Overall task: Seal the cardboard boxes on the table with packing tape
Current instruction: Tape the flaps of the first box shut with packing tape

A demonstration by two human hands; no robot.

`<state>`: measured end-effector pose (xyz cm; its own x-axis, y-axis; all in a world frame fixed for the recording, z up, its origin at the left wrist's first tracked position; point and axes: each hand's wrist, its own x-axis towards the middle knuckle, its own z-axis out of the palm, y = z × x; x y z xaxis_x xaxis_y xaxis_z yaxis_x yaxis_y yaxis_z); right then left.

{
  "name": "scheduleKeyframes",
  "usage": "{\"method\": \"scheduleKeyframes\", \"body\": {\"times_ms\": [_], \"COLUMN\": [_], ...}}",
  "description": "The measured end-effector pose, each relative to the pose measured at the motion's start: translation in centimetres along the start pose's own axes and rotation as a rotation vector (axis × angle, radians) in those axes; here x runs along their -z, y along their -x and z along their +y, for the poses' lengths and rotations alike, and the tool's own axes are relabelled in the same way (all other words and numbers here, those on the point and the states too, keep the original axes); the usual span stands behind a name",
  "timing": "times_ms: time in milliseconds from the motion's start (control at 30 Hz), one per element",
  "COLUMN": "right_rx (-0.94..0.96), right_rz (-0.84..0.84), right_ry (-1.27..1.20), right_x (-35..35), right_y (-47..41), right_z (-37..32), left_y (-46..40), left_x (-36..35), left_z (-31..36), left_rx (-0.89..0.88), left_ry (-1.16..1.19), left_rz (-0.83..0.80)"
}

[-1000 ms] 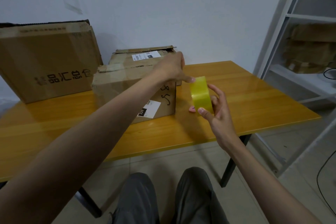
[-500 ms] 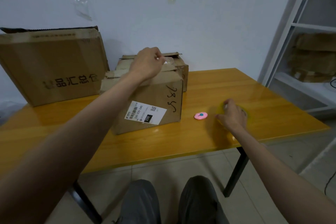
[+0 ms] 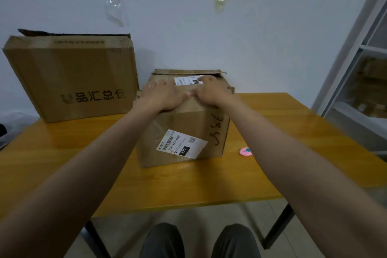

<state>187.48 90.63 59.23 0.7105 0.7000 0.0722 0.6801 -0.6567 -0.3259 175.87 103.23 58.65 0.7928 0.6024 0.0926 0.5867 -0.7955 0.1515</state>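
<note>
Cardboard box (image 3: 184, 132) sitting mid-table (image 3: 62, 163), left hand (image 3: 165, 96) and right hand (image 3: 209, 92) pressing its top flaps with flat, spread fingers; sealing appears unfinished; larger box (image 3: 71, 77) left of it is waiting

Bare forearms, no sleeves visible; dark grey trousers (image 3: 199, 241) on both legs.
</note>
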Motion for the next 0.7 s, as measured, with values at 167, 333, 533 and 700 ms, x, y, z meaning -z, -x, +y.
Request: {"method": "scheduleKeyframes", "body": {"times_ms": [167, 333, 533, 700], "right_rx": [-0.042, -0.049, -0.053, -0.068], "right_rz": [-0.059, -0.041, -0.028, -0.014], "right_ry": [0.047, 0.079, 0.090, 0.099], "right_x": [-1.2, -1.5, -1.8, -1.9], "right_y": [-0.2, -0.2, -0.7, -0.9], "right_z": [0.5, 0.4, 0.7, 0.6], "left_y": [-1.3, -2.9, -4.1, -1.3], "left_x": [-0.5, -0.5, -0.3, -0.1], "left_z": [-3.8, -6.0, -5.5, -3.0], "left_rx": [0.003, -0.012, -0.028, -0.196], "left_ry": [-0.034, 0.124, 0.020, -0.100], "left_rz": [-0.025, -0.036, -0.010, 0.016]}}
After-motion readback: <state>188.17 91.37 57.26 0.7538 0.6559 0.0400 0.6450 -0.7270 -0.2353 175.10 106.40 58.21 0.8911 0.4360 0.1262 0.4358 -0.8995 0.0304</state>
